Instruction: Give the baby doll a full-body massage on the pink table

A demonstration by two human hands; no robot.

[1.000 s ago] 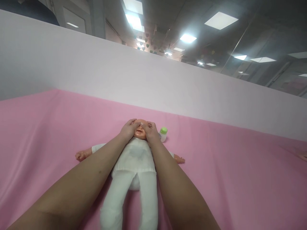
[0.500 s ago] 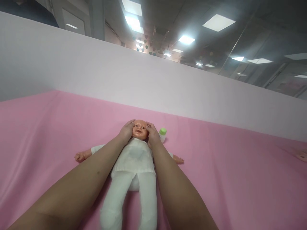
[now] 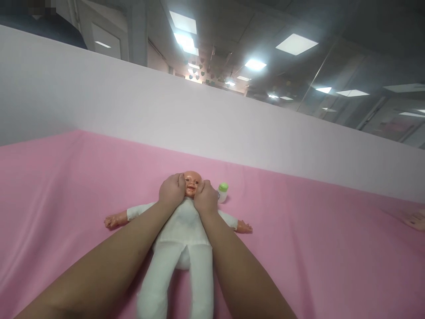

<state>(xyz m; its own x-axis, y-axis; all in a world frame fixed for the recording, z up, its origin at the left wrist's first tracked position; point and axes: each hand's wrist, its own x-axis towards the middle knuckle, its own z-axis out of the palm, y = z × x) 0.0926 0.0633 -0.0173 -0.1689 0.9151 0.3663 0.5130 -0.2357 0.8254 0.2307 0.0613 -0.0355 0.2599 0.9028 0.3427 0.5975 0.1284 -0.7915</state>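
Note:
A baby doll [image 3: 186, 221] in white cloth lies on its back on the pink sheet, arms spread to both sides and legs toward me. My left hand [image 3: 171, 191] is against the left side of its face, fingers curled and thumb along the cheek. On the other side, my right hand [image 3: 206, 197] is curled in the same way, its thumb touching the other cheek. Between the hands the doll's eyes, nose and mouth show. The sides of its head and my fingertips are hidden.
A small bottle with a green cap [image 3: 222, 192] stands just right of my right hand. Pink sheeting [image 3: 282, 230] covers the surface, with a white partition [image 3: 212, 119] behind it. Part of a person in dark clothing [image 3: 49, 29] shows beyond the partition. Something pale [image 3: 415, 219] is at the right edge.
Both hands have slid down from the upper sides of the doll's head to its cheeks, and their fingers have curled in. The view has tilted slightly upward.

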